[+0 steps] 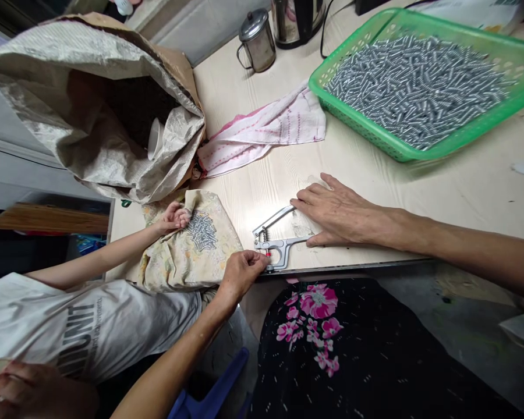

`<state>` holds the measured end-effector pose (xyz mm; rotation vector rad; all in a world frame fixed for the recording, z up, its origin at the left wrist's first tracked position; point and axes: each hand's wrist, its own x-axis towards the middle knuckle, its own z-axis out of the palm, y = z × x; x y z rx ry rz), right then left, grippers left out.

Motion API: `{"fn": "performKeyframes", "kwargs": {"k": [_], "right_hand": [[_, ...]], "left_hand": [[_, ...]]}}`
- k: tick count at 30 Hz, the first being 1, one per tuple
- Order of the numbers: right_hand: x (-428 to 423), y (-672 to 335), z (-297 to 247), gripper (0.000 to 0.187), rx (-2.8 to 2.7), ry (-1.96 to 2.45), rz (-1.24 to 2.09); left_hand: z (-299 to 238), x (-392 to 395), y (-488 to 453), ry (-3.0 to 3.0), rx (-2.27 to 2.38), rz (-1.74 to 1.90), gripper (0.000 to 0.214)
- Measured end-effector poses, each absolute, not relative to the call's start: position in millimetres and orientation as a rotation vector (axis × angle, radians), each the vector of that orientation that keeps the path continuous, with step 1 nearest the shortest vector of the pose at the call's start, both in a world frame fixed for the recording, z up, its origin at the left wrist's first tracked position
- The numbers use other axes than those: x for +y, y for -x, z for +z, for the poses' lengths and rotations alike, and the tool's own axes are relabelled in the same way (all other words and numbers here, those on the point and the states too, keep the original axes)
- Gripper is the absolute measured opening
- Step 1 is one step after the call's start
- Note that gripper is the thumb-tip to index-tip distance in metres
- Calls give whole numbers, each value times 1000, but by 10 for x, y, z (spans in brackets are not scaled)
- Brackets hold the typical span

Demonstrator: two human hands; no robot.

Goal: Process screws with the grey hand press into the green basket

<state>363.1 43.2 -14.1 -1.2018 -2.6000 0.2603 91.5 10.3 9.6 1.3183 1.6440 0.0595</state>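
A metal hand press tool (276, 244) lies near the front edge of the pale wooden table (419, 192). My right hand (336, 212) spans its two handles, fingers over the upper one and thumb by the lower one. My left hand (242, 270) is pinched closed at the tool's jaw, holding something too small to make out. Just left of it, a flowered cloth (179, 265) carries a small pile of silvery metal pieces (202, 231).
Another person in a white T-shirt (82, 326) sits at the left, with a hand (173, 218) on the cloth's pile. A green basket (358, 131) of metal pieces stands back right. A big open sack (70, 116), a pink-white towel (266, 128) and a lidded metal mug (257, 41) are behind.
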Motion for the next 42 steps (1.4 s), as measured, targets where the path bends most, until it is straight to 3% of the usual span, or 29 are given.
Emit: {"fn": "performKeyframes", "kwargs": {"k": [7, 12, 16, 19, 27, 31, 35, 39, 42], "right_hand": [[343, -3600, -75, 33, -2677, 1173, 189], [283, -3543, 13, 49, -2726, 1303, 214], [245, -3589, 46, 63, -2691, 1331, 336], [204, -3642, 30, 50, -2623, 1326, 374], [193, -3624, -125, 5, -2495, 1299, 517], [231, -3572, -182, 22, -2492, 1291, 536], [297, -3627, -133, 10, -2508, 1294, 489], [468, -3764, -44, 34, -2584, 1127, 538], [619, -3792, -59, 22, -2594, 1213, 472]], "left_hand": [[198, -6, -1040, -2009, 1622, 196, 24], [134, 180, -1384, -2562, 1102, 231, 57], [83, 392, -1523, -2619, 927, 48, 65], [102, 464, -1567, -2645, 946, -32, 62], [60, 497, -1631, -2619, 919, 24, 18], [10, 481, -1635, -2607, 975, 96, 20], [-21, 415, -1629, -2634, 1053, 142, 19], [-116, 175, -1645, -2698, 1184, 401, 43], [-209, -80, -1694, -2727, 1106, 493, 49]]}}
